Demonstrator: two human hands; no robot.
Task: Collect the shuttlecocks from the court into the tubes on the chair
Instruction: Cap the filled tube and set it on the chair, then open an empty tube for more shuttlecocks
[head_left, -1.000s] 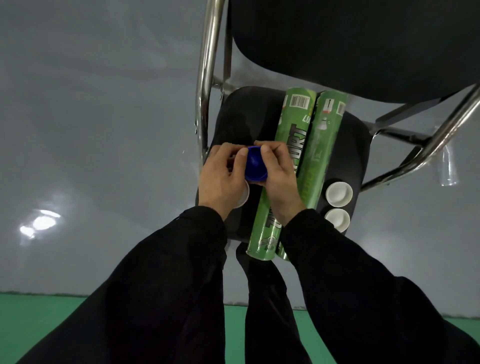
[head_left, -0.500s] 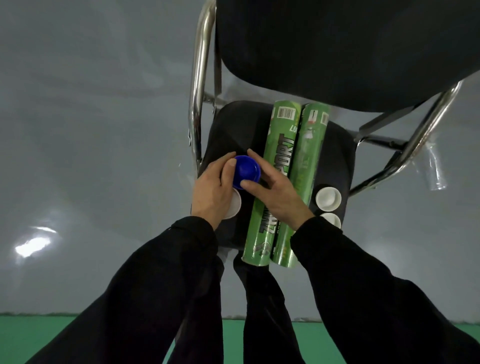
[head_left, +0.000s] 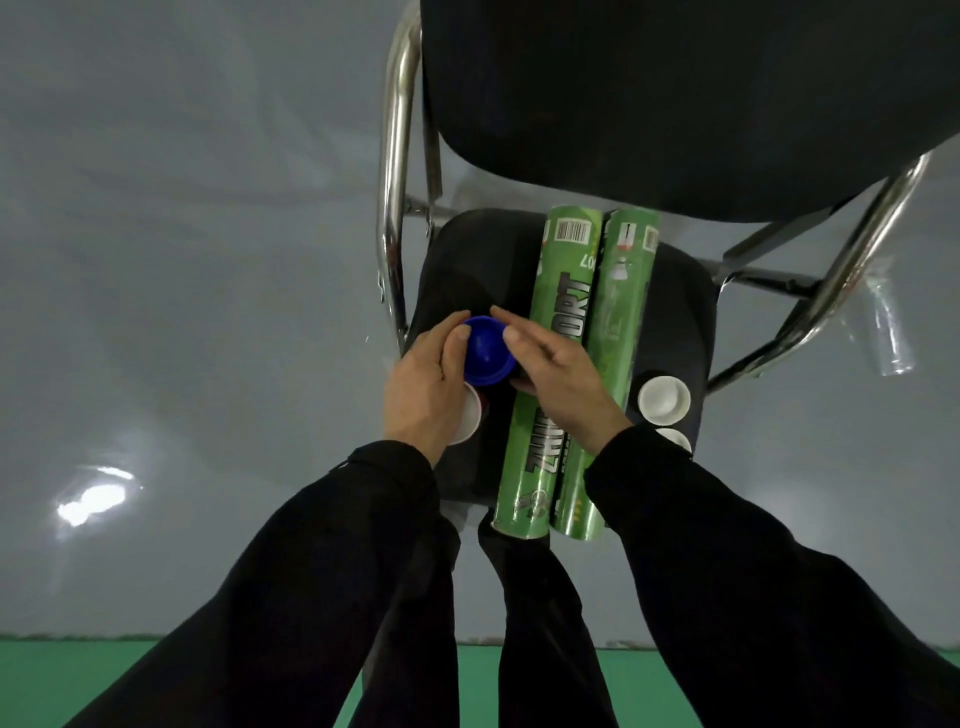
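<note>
Tubes (head_left: 571, 364) beside blue cap (head_left: 485, 353)

Glossy grey floor (head_left: 182, 260), light glare (head_left: 93, 501), green strip (head_left: 78, 680) below.
</note>
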